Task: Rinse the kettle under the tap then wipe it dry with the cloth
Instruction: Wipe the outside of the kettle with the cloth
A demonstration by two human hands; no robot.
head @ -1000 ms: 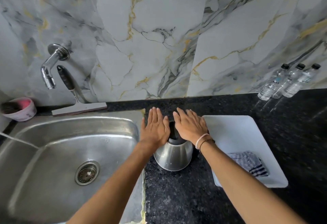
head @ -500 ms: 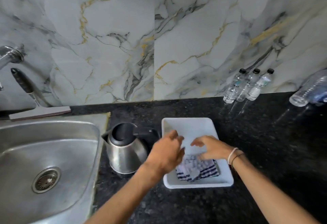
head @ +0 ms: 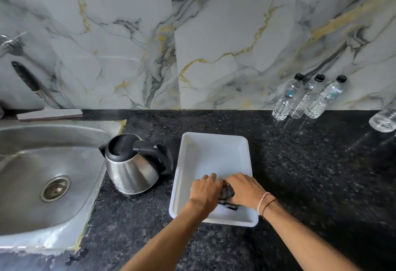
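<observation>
A steel kettle (head: 130,171) with a black rim and handle stands upright and lidless on the dark counter, between the sink and a white tray (head: 214,150). Inside the tray's near end lies a checked cloth (head: 227,195), mostly hidden by my hands. My left hand (head: 204,191) and my right hand (head: 246,188) are both closed over the cloth, bunching it between them. The tap (head: 9,44) juts from the wall at the far left, partly cut off by the frame edge.
The steel sink (head: 49,176) with its drain fills the left. A squeegee (head: 40,101) leans on the wall behind it. Three small water bottles (head: 308,99) stand at the back right, another bottle (head: 383,118) at the right edge.
Both hands left the kettle and moved right into the tray, where they closed on the cloth and gathered it up. The view swung right.
</observation>
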